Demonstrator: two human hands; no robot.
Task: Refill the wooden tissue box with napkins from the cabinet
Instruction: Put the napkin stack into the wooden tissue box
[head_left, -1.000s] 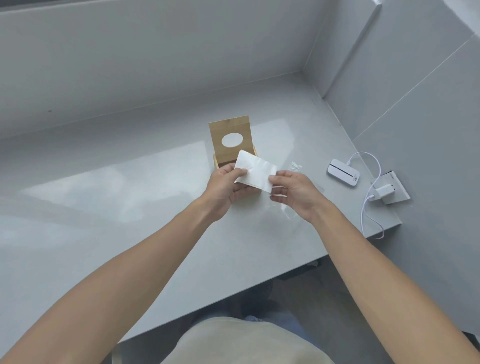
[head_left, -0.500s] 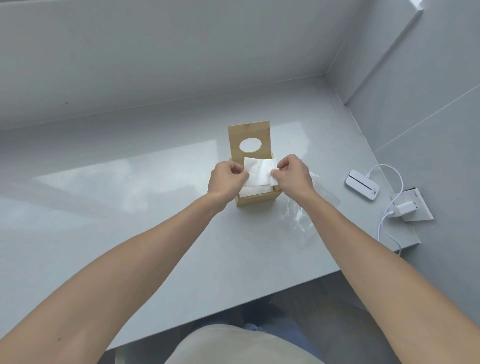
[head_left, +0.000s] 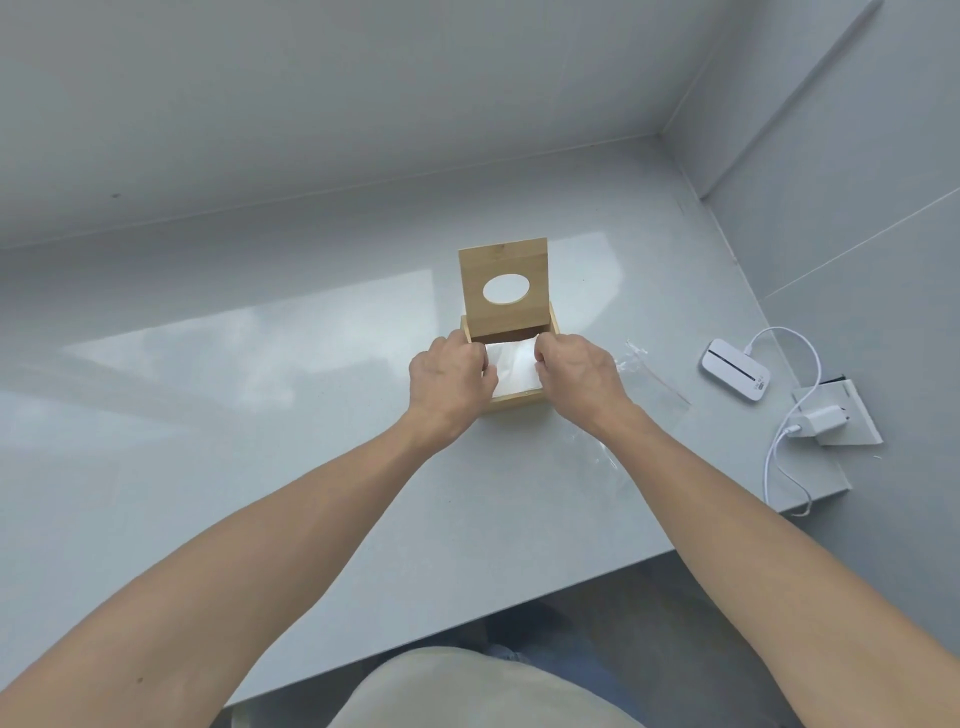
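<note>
Napkins (head_left: 511, 370) lay inside the open wooden tissue box (head_left: 519, 402) directly beneath both hands — left hand (head_left: 451, 383) and right hand (head_left: 575, 378) curled at opposite sides, fingers apparently pinching the stack's edges, equally near — lid (head_left: 504, 286) upright behind.

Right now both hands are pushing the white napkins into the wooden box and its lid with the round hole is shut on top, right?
Not quite. The head view shows the wooden lid with the oval hole standing open, upright behind the light wooden tissue box. The rest holds: the left hand and right hand are both on the white napkins inside it.
</note>
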